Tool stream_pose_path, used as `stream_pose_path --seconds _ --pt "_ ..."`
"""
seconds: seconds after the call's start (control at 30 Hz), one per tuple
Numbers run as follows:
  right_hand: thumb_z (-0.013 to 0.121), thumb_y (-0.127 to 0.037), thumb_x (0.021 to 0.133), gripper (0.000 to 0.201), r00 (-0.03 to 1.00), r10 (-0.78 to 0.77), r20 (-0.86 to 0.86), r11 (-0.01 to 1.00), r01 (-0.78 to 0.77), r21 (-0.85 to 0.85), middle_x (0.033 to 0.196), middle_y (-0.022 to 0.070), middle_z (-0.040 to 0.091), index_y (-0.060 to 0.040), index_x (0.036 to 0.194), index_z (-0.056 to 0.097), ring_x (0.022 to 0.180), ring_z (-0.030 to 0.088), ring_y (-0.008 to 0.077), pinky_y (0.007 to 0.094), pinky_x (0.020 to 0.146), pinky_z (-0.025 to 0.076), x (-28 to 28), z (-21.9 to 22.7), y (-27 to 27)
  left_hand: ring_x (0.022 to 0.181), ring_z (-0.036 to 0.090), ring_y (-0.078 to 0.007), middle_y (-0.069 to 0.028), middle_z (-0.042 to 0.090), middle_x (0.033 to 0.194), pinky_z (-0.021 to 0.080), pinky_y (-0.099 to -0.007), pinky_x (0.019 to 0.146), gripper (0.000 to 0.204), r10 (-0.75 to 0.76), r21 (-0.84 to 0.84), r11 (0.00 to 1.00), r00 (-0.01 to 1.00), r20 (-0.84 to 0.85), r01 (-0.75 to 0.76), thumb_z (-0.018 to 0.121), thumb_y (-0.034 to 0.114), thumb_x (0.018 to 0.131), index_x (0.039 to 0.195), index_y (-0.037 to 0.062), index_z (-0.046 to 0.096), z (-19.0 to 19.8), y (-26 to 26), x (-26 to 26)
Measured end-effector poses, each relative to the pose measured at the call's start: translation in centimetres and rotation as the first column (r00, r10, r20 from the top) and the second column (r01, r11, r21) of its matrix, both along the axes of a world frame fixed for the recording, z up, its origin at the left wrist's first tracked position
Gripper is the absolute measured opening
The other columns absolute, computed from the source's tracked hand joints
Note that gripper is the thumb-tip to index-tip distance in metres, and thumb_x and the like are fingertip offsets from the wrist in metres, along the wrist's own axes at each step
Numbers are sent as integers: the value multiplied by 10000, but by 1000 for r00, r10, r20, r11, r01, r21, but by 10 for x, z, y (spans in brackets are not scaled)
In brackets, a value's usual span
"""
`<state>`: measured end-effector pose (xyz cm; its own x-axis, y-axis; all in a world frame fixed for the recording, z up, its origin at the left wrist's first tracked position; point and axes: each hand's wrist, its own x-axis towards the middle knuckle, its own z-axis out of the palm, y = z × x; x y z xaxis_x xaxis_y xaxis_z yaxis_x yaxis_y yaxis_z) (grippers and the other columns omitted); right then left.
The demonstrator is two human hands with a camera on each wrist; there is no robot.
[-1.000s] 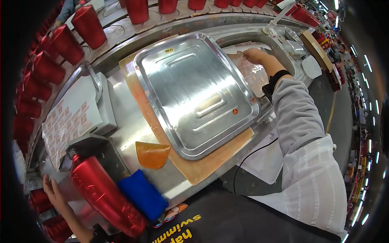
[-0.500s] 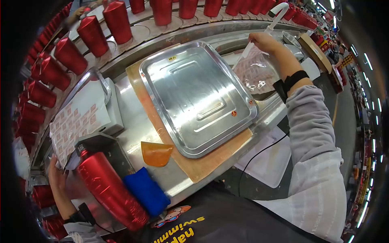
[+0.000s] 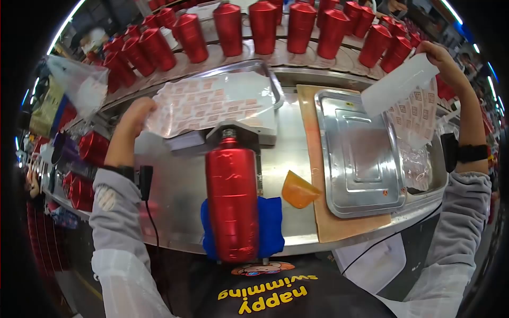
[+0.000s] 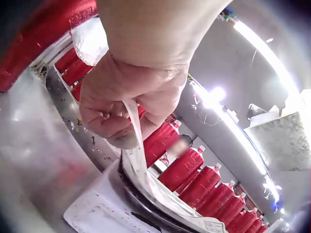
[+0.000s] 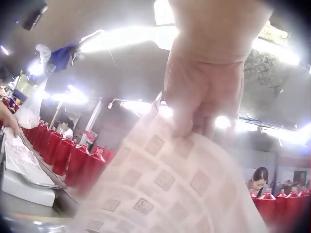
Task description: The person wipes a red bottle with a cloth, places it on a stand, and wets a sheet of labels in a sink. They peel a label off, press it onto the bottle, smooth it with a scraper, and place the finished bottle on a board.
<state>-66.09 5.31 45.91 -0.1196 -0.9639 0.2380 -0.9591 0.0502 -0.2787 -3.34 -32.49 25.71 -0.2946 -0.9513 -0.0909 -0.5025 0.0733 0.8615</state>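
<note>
We see the left grip (image 3: 139, 116) closed on the near edge of a glossy white sheet printed with rows of small reddish squares (image 3: 196, 106); it lies over a metal-rimmed tray (image 3: 277, 91), and we take the hold at the margin as a way to keep fingers off the print. The right grip (image 3: 442, 59) pinches the top of a second translucent sheet with printed squares and a blank white fold (image 3: 421, 108); it is raised above the right side of a rectangular stainless-steel lid (image 3: 366, 159), probably so it hangs without creasing.

A glossy metallic-red bottle (image 3: 231, 201) lies between the two arms, its neck in a dark grey angled cradle (image 3: 237, 129) and its body over a folded blue cloth (image 3: 272, 222); we judge the cradle stops it rolling and the cloth spares its finish. A translucent orange scraper (image 3: 299, 190) rests to its right on the steel worktop (image 3: 283, 146), within easy reach; more red bottles (image 3: 263, 29) stand upright behind.

The yellow lettering on the black apron (image 3: 339, 297) reads "happy swimming", upside down to us; the squares' marks and the lid's small stickers are too fine to read.
</note>
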Motion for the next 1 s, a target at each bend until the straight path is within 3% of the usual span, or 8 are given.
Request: stream_pose_path --seconds 0.33,0.47,0.53,0.6,0.67,0.73,0.8,1.0 --pt "600 -38 846 310 871 476 -121 851 -421 314 1103 126 655 -2 1152 627 1007 595 208 328 901 473 126 83 -147 570 462 -94 13 486 680 386 -276 502 66 -355 -455 852 925 -138 259 529 120 750 745 55 540 151 50 -46" --pt "600 -40 856 279 844 530 -81 843 -515 152 1084 126 664 24 1124 638 978 612 210 327 891 481 166 81 -205 843 519 -72 -2 478 795 460 -261 764 225 -542 -511 706 839 56 491 532 300 847 864 78 559 224 7 18" --pt "597 -45 864 267 677 687 -264 693 -720 -44 1056 130 673 23 1118 644 953 629 230 333 886 487 219 64 -191 879 554 -56 14 544 940 463 -213 780 177 -461 -326 833 887 35 446 496 193 926 1026 64 566 268 8 43" --pt "605 -79 864 201 503 849 -166 473 -861 -188 983 138 695 13 1020 692 906 656 258 347 834 504 221 38 -260 912 569 -62 1 561 972 477 -218 800 205 -331 -346 884 943 11 315 508 186 933 1086 60 559 290 23 63" --pt "634 -150 846 178 679 111 725 772 -518 367 881 147 702 8 846 716 826 673 257 356 752 516 244 -4 -410 945 582 -72 -13 575 1004 490 -224 818 245 -222 -345 923 967 -126 168 526 188 938 1142 55 548 296 33 78" --pt "587 -160 876 369 896 372 241 809 -440 390 1102 62 654 -36 1224 590 999 617 174 336 867 488 318 -31 -353 942 594 -79 -21 584 1014 498 -222 811 257 -245 -349 915 965 -88 201 529 192 939 1155 55 544 296 33 88" --pt "573 -174 871 463 817 566 -111 805 -518 288 1215 119 614 -57 1317 531 1100 589 252 378 959 445 329 -48 -362 939 605 -87 -28 593 1024 507 -219 804 268 -273 -351 905 961 -46 240 532 197 940 1167 55 539 297 33 97" --pt "559 -227 885 541 773 499 -393 857 -373 355 1274 170 571 -54 1384 442 1193 536 321 400 1015 413 296 -62 -342 882 629 -86 -31 601 970 510 -190 743 267 -214 -313 916 966 147 251 539 231 906 1101 49 548 290 40 66"
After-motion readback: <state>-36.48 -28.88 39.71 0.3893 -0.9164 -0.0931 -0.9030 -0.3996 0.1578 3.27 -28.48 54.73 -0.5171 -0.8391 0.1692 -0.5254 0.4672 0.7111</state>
